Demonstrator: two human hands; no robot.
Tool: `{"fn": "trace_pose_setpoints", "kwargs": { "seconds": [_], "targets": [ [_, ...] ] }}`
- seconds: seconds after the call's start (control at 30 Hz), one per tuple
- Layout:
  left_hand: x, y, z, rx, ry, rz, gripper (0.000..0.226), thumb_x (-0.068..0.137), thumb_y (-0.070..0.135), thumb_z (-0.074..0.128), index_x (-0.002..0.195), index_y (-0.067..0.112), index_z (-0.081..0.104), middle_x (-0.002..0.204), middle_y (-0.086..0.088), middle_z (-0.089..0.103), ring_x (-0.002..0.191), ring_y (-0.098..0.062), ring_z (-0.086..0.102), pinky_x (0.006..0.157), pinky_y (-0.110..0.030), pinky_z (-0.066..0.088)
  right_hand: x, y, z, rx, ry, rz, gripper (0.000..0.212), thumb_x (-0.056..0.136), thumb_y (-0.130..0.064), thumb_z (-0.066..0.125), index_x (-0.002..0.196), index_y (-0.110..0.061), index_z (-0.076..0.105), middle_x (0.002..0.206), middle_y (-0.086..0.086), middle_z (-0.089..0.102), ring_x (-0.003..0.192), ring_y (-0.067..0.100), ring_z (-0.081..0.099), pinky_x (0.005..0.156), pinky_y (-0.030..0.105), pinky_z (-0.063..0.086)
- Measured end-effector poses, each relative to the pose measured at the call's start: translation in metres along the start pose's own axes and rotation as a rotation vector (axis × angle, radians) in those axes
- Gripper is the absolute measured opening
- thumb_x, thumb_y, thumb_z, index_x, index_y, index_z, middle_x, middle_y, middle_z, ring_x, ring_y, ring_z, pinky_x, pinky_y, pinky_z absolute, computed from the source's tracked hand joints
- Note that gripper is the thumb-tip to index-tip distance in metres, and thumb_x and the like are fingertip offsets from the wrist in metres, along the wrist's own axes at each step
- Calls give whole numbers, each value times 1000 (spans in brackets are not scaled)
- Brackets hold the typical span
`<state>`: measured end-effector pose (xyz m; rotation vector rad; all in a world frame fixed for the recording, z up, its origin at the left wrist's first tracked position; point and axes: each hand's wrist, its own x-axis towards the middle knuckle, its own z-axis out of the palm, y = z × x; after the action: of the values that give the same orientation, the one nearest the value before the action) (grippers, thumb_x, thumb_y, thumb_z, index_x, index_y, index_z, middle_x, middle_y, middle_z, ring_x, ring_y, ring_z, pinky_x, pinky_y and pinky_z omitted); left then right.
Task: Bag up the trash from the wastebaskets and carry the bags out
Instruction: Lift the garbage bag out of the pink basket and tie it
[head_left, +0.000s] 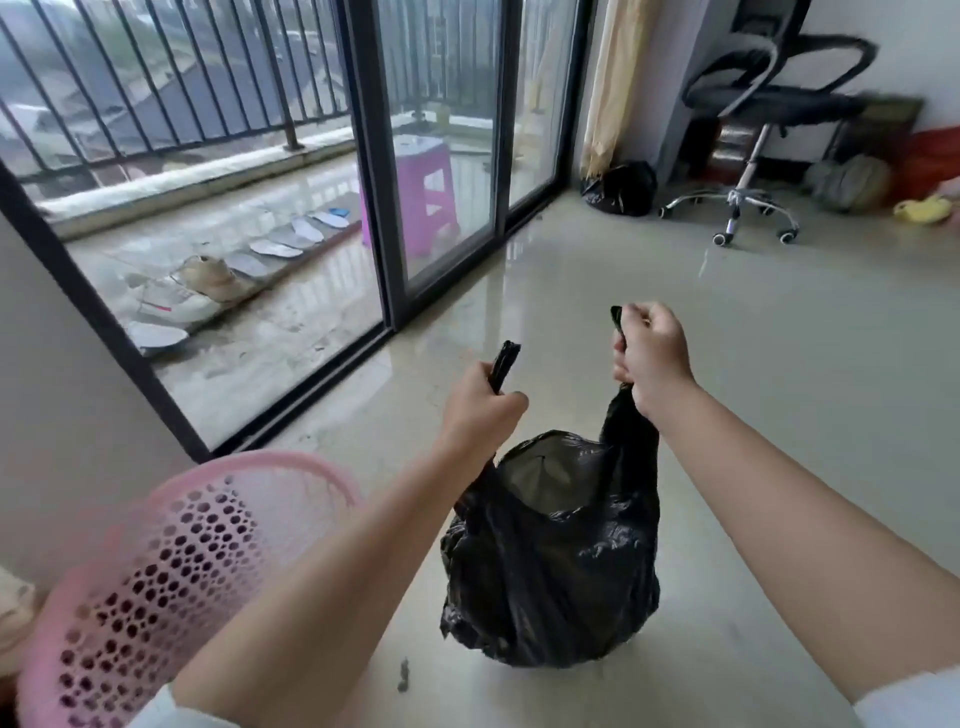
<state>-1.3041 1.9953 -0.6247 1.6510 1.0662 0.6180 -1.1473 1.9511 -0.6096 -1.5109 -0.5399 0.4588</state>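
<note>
The black trash bag (550, 545) sits on the floor (779, 389) beside the pink wastebasket (171, 561). The left hand (480, 410) grips one handle and the right hand (652, 356) grips the other. The top gapes open, so trash may fall out if a handle slips.

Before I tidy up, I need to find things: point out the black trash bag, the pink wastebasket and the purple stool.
black trash bag (550, 582): head view, on its crinkled front side.
pink wastebasket (171, 561): head view, on its perforated wall.
purple stool (423, 156): head view, on its seat top, behind the glass.
</note>
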Motion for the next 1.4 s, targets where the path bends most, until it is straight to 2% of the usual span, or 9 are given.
{"fn": "trace_pose_setpoints", "kwargs": {
  "seconds": [0.27, 0.43, 0.6, 0.77, 0.9, 1.03, 1.13, 1.27, 1.4],
  "targets": [
    [-3, -89, 12, 742, -196, -113, 42, 62, 63, 59, 86, 28, 55, 115, 1, 47, 119, -23, 44, 103, -42, 36, 17, 103, -78, -502, -727, 178, 28, 83, -21, 62, 106, -29, 49, 102, -4, 57, 93, 11, 56, 74, 15, 46],
    [-7, -110, -13, 425, -313, -320, 26, 81, 31, 66, 106, 25, 61, 103, 3, 56, 105, -19, 53, 85, -24, 36, 28, 124, -69, -609, -1109, 362, 16, 87, -22, 55, 97, -35, 56, 97, -24, 59, 94, -7, 53, 70, 7, 43],
    [-2, -125, 11, -178, 162, -379, 25, 92, 30, 49, 99, 11, 64, 86, -1, 63, 75, -14, 60, 72, -24, 47, 37, 143, -29, -94, -821, 423, 24, 95, -18, 41, 97, -6, 62, 89, 1, 66, 79, 11, 63, 70, 18, 54],
    [-10, -136, 18, -980, 291, -233, 58, 96, 43, 32, 54, 14, 61, 44, 3, 62, 35, -11, 55, 45, -19, 53, 33, 152, 12, 281, -418, 582, 39, 99, -23, 30, 63, -10, 38, 24, -4, 42, 23, 9, 46, 38, 15, 44],
    [-6, -131, 14, -939, 169, -302, 44, 96, 38, 37, 56, 18, 32, 29, 8, 25, 24, -5, 23, 35, -13, 36, 27, 153, 26, 83, -424, 643, 38, 97, -28, 32, 63, -13, 34, 22, -8, 19, 17, 5, 12, 27, 6, 18],
    [-10, -135, 1, -818, 1, -235, 23, 56, -6, 41, 68, 13, 35, 55, 2, 36, 48, -10, 34, 58, -23, 35, 27, 150, 24, 15, -506, 550, 29, 84, 0, 35, 58, -12, 33, 52, 3, 27, 33, 11, 31, 36, 19, 31],
    [-17, -145, -3, -696, -3, -171, 28, 75, -16, 42, 85, 7, 51, 72, -3, 45, 64, -12, 43, 61, -22, 36, 29, 153, 15, -23, -557, 449, 31, 86, 12, 25, 66, -5, 43, 63, 10, 43, 60, 21, 49, 56, 26, 40],
    [-24, -150, -2, -713, 46, -123, 26, 97, 3, 29, 94, 6, 55, 79, -4, 71, 77, -13, 66, 62, -22, 55, 28, 158, 10, 19, -654, 347, 28, 96, -9, 35, 76, -11, 54, 82, 7, 64, 83, 21, 59, 67, 27, 47],
    [-29, -144, 9, -772, 35, -56, 30, 100, 21, 23, 87, 18, 50, 47, -3, 67, 44, -15, 65, 41, -18, 50, 19, 161, 21, 456, -592, 517, 31, 99, -23, 28, 75, -14, 46, 53, 4, 69, 55, 18, 68, 58, 29, 59]
  ]
}}
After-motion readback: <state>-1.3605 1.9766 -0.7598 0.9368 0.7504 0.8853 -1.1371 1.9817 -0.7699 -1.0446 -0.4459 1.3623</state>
